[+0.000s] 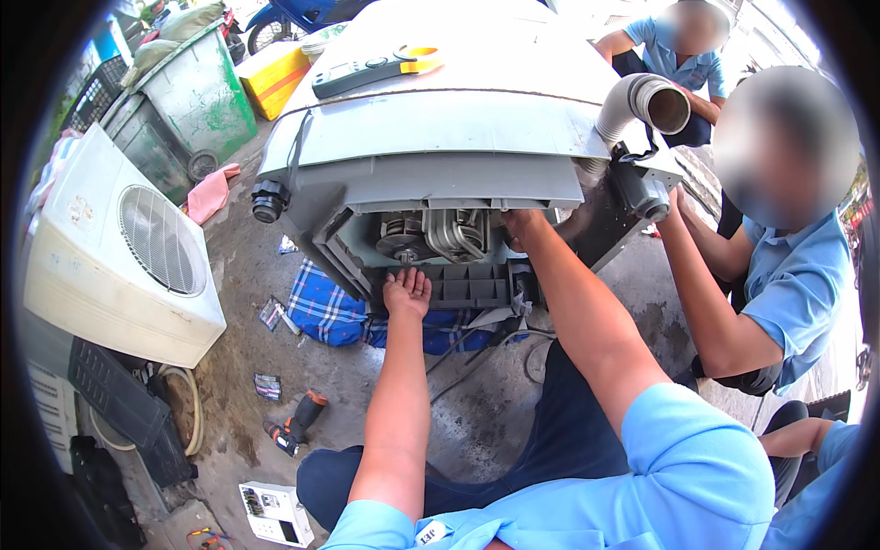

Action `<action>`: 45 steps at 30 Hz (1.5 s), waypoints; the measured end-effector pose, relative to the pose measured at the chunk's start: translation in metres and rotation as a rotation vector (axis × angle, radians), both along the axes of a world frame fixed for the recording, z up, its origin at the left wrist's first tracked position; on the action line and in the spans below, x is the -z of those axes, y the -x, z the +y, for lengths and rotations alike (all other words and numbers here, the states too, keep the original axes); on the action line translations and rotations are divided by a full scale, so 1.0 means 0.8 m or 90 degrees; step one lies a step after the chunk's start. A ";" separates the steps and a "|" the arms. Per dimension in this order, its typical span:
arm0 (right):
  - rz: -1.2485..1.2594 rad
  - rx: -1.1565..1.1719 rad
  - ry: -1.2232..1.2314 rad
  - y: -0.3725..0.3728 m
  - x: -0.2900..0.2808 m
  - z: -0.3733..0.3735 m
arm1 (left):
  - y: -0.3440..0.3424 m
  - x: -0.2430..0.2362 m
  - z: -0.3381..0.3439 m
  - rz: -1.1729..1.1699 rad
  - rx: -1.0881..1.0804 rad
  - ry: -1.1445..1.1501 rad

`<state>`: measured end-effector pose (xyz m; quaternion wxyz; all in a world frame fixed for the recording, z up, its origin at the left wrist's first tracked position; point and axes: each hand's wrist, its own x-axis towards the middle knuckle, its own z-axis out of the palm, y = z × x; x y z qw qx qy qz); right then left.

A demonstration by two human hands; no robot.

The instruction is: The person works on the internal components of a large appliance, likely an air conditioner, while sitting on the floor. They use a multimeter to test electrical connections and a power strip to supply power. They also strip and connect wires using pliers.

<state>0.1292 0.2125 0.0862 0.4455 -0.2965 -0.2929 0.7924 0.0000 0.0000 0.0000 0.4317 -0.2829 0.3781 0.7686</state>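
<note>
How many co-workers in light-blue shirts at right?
3: upper-right co-worker; middle co-worker, beside the grey-white boxy machine; lower co-worker, partly cut off. Others may be hidden.

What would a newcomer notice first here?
A grey machine dominates the upper middle. The left hand is at the lower edge of its opening, the right hand at the right end. A ribbed hose curls at its right corner; a white box with a round grille sits at left.
</note>
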 end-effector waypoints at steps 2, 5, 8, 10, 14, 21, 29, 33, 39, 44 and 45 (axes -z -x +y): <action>-0.026 -0.040 -0.004 0.016 0.006 -0.002 | 0.012 -0.004 -0.016 0.008 -0.014 -0.007; -0.086 -0.068 -0.036 0.015 0.024 0.010 | 0.010 -0.012 -0.021 0.003 -0.009 -0.026; -0.107 -0.045 -0.046 -0.007 0.036 0.041 | -0.003 -0.021 -0.012 -0.017 0.000 -0.045; -0.088 -0.054 0.007 0.000 0.020 0.023 | 0.004 -0.026 -0.020 -0.012 -0.017 -0.039; -0.031 -0.083 0.108 0.003 -0.012 0.001 | 0.011 -0.031 -0.026 0.001 -0.023 -0.053; 0.065 -0.194 0.261 -0.019 0.019 0.053 | -0.048 -0.038 0.018 0.304 0.379 0.076; 0.184 -0.270 0.324 -0.024 0.034 0.050 | -0.108 -0.049 0.189 0.070 0.257 -0.194; 0.178 -0.339 0.203 -0.035 0.012 0.021 | -0.114 -0.037 0.219 -0.015 0.152 -0.213; 0.199 -0.468 0.223 -0.057 -0.029 0.020 | -0.090 -0.051 0.226 -0.112 0.143 -0.186; -0.528 -0.241 -0.112 -0.065 -0.037 0.005 | -0.108 -0.069 0.234 -0.100 0.133 -0.176; -0.659 -0.322 -0.208 -0.069 -0.060 -0.014 | -0.115 -0.075 0.230 -0.078 0.156 -0.191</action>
